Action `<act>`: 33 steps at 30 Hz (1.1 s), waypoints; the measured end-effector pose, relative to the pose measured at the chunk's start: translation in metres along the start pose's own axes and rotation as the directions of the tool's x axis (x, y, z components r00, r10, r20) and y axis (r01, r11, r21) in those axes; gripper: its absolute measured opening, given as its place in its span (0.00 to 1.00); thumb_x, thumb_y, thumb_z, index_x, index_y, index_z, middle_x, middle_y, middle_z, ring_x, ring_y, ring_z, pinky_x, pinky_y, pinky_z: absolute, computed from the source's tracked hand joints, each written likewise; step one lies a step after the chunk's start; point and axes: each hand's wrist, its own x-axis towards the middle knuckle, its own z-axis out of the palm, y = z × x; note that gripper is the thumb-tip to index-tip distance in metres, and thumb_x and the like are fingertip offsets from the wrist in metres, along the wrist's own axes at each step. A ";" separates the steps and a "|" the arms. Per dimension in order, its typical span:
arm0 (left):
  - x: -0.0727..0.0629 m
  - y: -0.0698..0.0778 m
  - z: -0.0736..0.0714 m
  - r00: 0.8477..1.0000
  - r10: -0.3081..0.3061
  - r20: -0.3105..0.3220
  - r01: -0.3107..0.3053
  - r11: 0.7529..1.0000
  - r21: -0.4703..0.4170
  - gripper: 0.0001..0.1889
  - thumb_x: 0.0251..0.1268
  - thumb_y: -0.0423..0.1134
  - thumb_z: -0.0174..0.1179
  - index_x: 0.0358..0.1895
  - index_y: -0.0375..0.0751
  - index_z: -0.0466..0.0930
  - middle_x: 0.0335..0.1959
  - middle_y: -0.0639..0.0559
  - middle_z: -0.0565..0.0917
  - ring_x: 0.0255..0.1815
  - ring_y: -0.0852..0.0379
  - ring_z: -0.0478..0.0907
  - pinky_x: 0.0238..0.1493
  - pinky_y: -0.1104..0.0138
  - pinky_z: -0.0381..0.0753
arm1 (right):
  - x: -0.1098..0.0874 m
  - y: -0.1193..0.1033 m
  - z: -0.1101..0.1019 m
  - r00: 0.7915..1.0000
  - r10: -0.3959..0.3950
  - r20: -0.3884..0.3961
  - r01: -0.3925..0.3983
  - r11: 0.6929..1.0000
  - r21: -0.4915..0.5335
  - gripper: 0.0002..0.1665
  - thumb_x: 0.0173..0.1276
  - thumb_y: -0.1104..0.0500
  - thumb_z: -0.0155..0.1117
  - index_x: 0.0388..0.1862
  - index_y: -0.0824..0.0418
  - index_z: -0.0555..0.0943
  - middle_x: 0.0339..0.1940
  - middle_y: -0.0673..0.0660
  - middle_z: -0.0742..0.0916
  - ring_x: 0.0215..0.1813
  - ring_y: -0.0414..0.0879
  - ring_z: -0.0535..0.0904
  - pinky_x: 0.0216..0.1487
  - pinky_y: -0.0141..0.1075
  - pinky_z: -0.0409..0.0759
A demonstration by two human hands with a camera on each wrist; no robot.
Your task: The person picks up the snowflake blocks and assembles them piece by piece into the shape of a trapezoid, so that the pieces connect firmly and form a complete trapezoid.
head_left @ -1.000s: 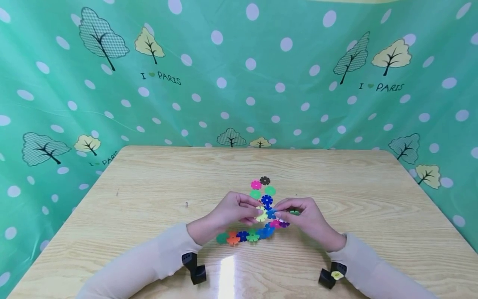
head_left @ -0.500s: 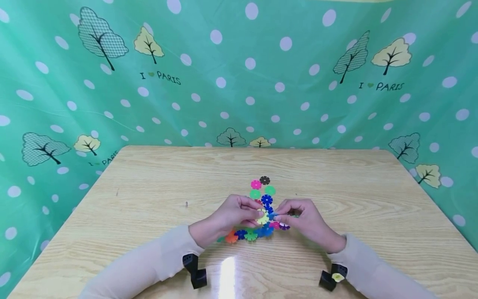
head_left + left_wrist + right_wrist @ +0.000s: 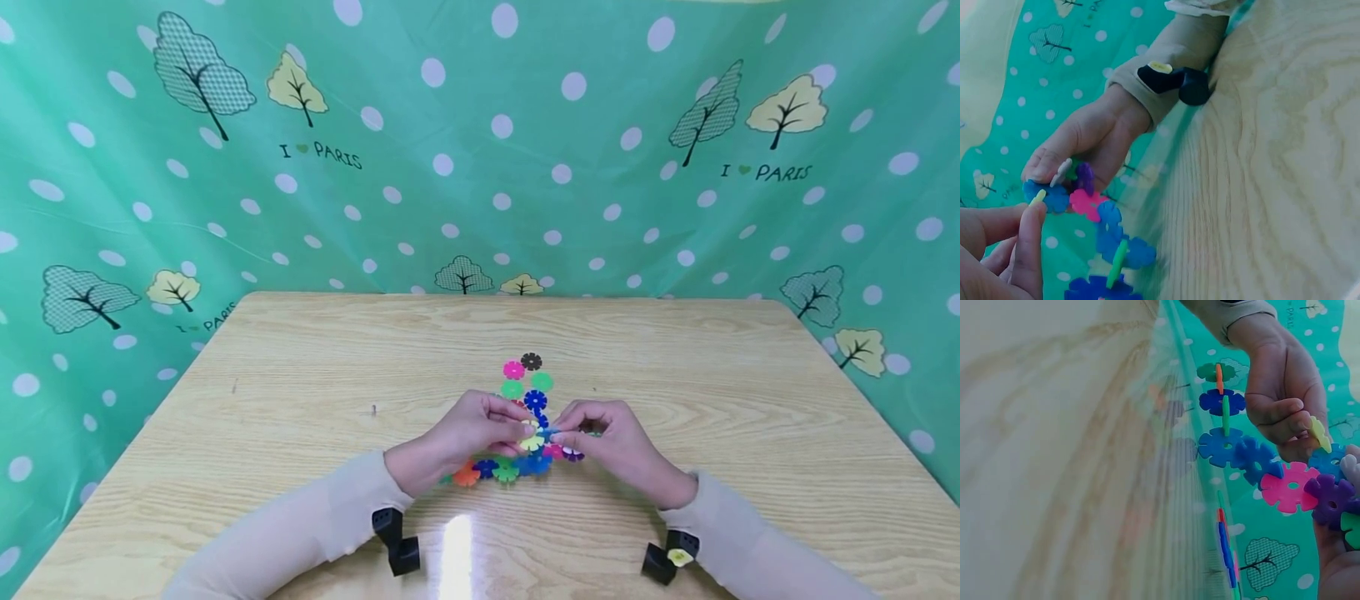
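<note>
My left hand (image 3: 480,423) pinches a yellow flower-shaped interlocking disc (image 3: 1317,434) between thumb and fingers. Its lower edge meets a blue disc (image 3: 1050,197) at the end of a joined chain of discs. My right hand (image 3: 611,437) pinches that end of the chain. From there run a pink disc (image 3: 1288,486), a purple disc (image 3: 1329,499) and a white disc (image 3: 1061,172), then more blue ones. The chain's far stretch, with a green disc (image 3: 506,470) and an orange disc (image 3: 466,474), extends left below my left hand, which partly hides it.
Beyond the hands, loose discs lie on the wooden table (image 3: 337,358): a black disc (image 3: 531,362), a pink disc (image 3: 513,370), a dark blue disc (image 3: 536,401) and several others. A green dotted cloth (image 3: 637,208) hangs behind the table.
My left hand has shifted slightly right and down, bringing the yellow disc closer to the blue one. The chain's left end has risen slightly behind that hand. My right hand has barely moved.
</note>
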 end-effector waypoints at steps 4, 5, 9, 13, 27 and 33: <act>0.001 0.002 -0.006 0.999 0.015 0.037 -0.018 0.997 0.077 0.12 0.60 0.33 0.63 0.45 0.31 0.82 0.32 0.43 0.87 0.25 0.58 0.83 0.33 0.66 0.85 | 0.001 0.001 0.000 1.000 0.006 0.000 -0.006 1.000 -0.007 0.03 0.61 0.66 0.66 0.28 0.60 0.83 0.32 0.57 0.87 0.35 0.43 0.81 0.33 0.35 0.80; 0.002 0.002 -0.007 0.999 0.019 0.045 -0.023 0.995 0.095 0.12 0.60 0.33 0.64 0.45 0.31 0.82 0.33 0.43 0.87 0.26 0.57 0.84 0.34 0.65 0.85 | 0.001 0.001 0.000 1.000 0.008 0.000 -0.008 1.000 -0.008 0.03 0.61 0.66 0.66 0.29 0.60 0.83 0.32 0.56 0.87 0.36 0.43 0.81 0.33 0.35 0.80; 0.006 0.004 -0.014 0.998 0.037 0.060 -0.045 0.989 0.141 0.13 0.59 0.35 0.65 0.45 0.31 0.82 0.33 0.43 0.87 0.29 0.55 0.84 0.37 0.62 0.85 | 0.000 0.003 -0.001 1.000 0.030 -0.004 -0.030 0.999 -0.020 0.02 0.61 0.65 0.66 0.30 0.59 0.83 0.33 0.56 0.87 0.37 0.43 0.81 0.36 0.35 0.80; 0.013 0.003 -0.026 0.996 0.068 0.065 -0.075 0.990 0.122 0.15 0.59 0.34 0.65 0.47 0.28 0.81 0.38 0.40 0.86 0.38 0.49 0.85 0.43 0.59 0.84 | 0.000 0.004 -0.004 0.999 0.046 0.005 -0.046 0.999 -0.027 0.03 0.61 0.66 0.66 0.32 0.59 0.83 0.34 0.54 0.87 0.38 0.44 0.81 0.38 0.35 0.80; 0.035 -0.009 -0.053 0.994 0.080 -0.076 -0.068 0.986 0.151 0.17 0.54 0.27 0.65 0.50 0.33 0.80 0.45 0.41 0.84 0.43 0.54 0.82 0.50 0.64 0.80 | -0.003 0.002 -0.013 0.993 0.121 0.002 -0.121 0.991 -0.059 0.02 0.60 0.64 0.67 0.33 0.58 0.83 0.36 0.54 0.86 0.39 0.45 0.80 0.40 0.35 0.78; 0.041 -0.015 -0.060 0.990 0.073 -0.123 -0.047 0.978 0.204 0.17 0.51 0.26 0.66 0.47 0.37 0.82 0.43 0.46 0.85 0.44 0.57 0.81 0.55 0.63 0.77 | -0.003 0.003 -0.013 0.992 0.125 0.007 -0.124 0.991 -0.043 0.03 0.61 0.63 0.66 0.33 0.61 0.82 0.36 0.52 0.86 0.39 0.45 0.80 0.39 0.35 0.78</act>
